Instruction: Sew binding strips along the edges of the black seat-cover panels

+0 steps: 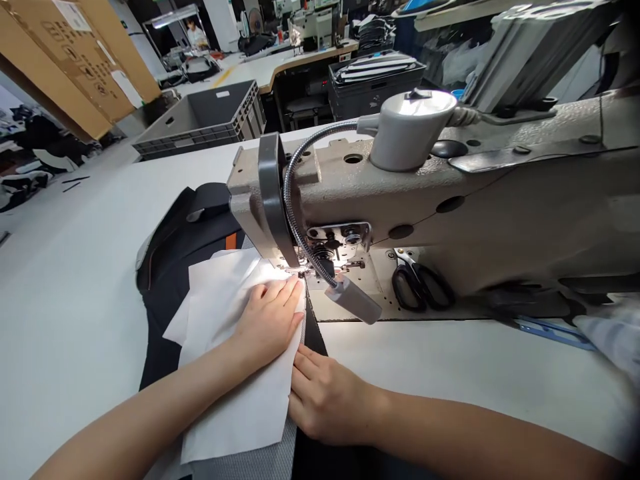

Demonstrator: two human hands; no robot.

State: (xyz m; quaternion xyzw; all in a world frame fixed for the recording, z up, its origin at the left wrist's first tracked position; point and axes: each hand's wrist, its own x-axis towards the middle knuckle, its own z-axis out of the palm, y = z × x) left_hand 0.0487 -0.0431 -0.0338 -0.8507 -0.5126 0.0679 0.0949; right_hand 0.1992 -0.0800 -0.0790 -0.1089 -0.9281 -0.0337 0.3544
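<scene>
My left hand (270,317) lies flat on a thin white sheet (240,407), its fingertips close to the presser foot of the sewing machine (345,193). Whether the sheet is cloth or paper I cannot tell. Under it are grey mesh fabric (257,465) and a dark fabric piece (170,267) with an orange tab (231,241). Lower down, my right hand (333,397) has its fingers closed around the right edge of the layered fabric; its fingertips are partly hidden under the sheet. The stitching point is mostly covered by the machine head and the lamp.
Black-handled scissors (420,283) lie on the machine bed, right of the small lamp (354,300). A blue tool (555,332) rests farther right. Behind the machine stand a grey crate (200,123) and a cardboard box (83,60). Another person (196,35) is far back.
</scene>
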